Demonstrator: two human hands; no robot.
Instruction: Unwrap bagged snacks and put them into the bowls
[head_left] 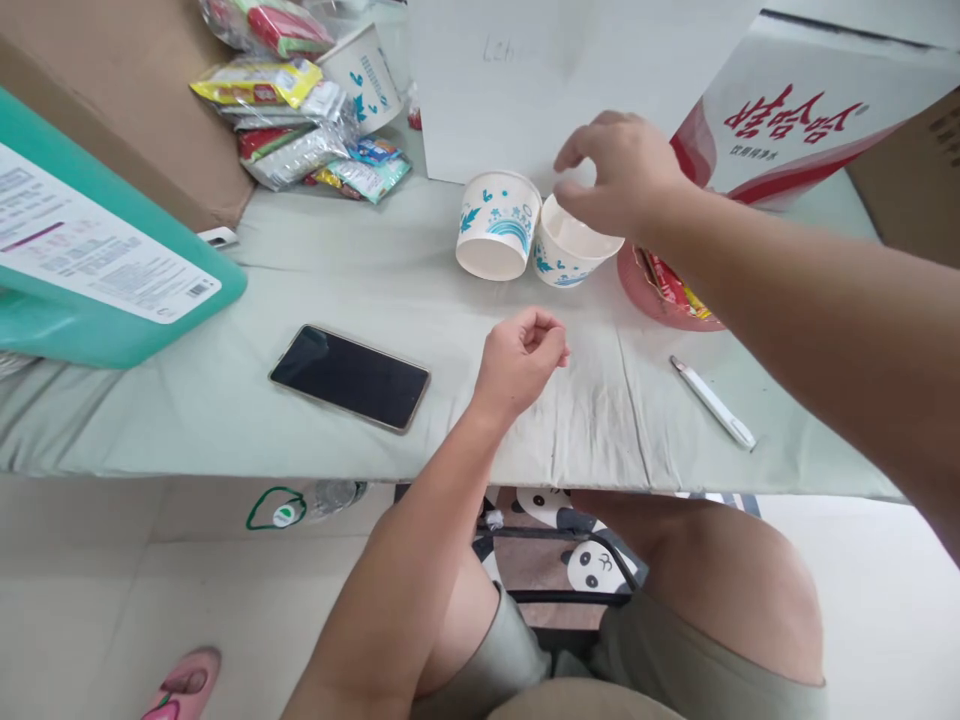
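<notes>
The right hand (626, 165) is positioned above the right-hand white paper cup with blue print (561, 262), thumb and fingers spread apart, released; from where I stand, contact between thumb and rim cannot be told. The left hand (517, 360) is loosely clenched over the table (480, 440), nearer its front edge than the cup; whether it encloses anything cannot be told. The cup's opening faces upward. Just beside it, a second blue-printed white paper cup (499, 215) is located ahead of the left hand. A round pink plastic container (654, 308) of red packets sits beneath the right forearm. Nearer the front edge is a slim white utility knife (712, 402). Left of the left hand, a black-screened rectangular smartphone (350, 378) lies flat. Behind the cups stands a white rectangular box (480, 110).
</notes>
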